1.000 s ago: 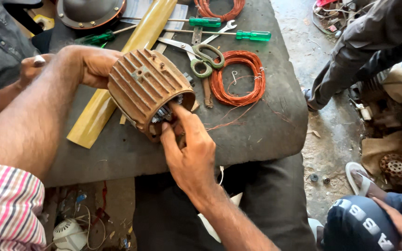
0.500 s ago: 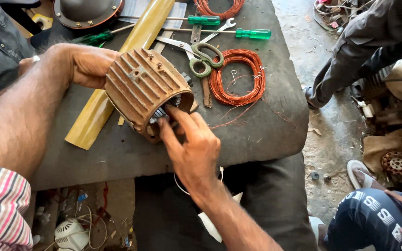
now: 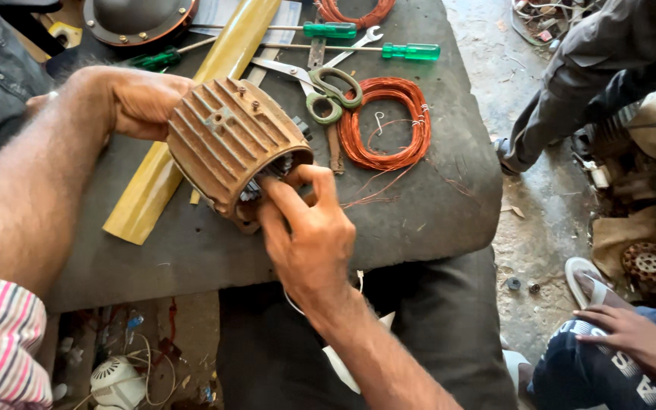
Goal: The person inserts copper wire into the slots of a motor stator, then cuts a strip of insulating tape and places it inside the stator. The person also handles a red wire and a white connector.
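Observation:
A rusty brown finned motor housing [image 3: 225, 144] lies tilted on the dark table [image 3: 434, 212], its open end toward me. My left hand [image 3: 134, 99] grips its far side and steadies it. My right hand [image 3: 309, 228] is at the open end, with fingertips reaching inside at the stator slots; what the fingers pinch is hidden. A coil of copper wire [image 3: 385, 121] lies just right of the housing, loose strands trailing from it.
Scissors [image 3: 320, 87], a spanner [image 3: 358, 42], green-handled screwdrivers [image 3: 408, 51] and a long yellow bar [image 3: 191, 129] lie on the table. A round metal cover [image 3: 134, 19] sits at the back left. Another person's leg [image 3: 571, 91] and hand [image 3: 632, 334] are at right.
My right hand has shifted slightly along the housing's open rim, and the housing has tilted a little in my left hand. The view has moved closer.

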